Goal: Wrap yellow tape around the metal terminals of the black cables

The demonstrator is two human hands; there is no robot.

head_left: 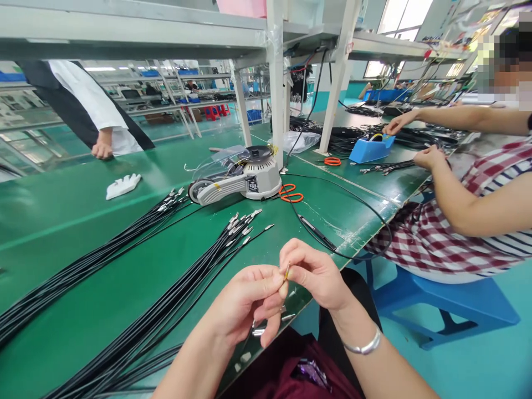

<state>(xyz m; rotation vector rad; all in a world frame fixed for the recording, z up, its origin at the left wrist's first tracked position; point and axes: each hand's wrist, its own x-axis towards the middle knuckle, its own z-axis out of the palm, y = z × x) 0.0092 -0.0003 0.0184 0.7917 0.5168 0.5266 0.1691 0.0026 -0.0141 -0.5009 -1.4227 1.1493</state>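
Close to the table's front edge, my left hand (253, 302) and my right hand (313, 271) meet fingertip to fingertip. Both are closed in a pinch on a thin cable end (287, 270) with a small yellow strip around it, which looks like tape. Fingers hide most of this piece. Below my left hand hang metal connectors (258, 332) of other cables, partly covered by its fingers. A bundle of black cables (178, 288) with silver connector ends lies to the left of my hands. Farther left rests a second black cable bundle (103, 249).
A grey tape dispenser (260, 177) stands ahead, with orange-handled scissors (291, 193) and a black pen-like tool (316, 231) nearby. A white glove (123, 186) lies at left. On the right, a co-worker's hands handle cables by a blue tape dispenser (371, 148). Another person leans on the table's far side.
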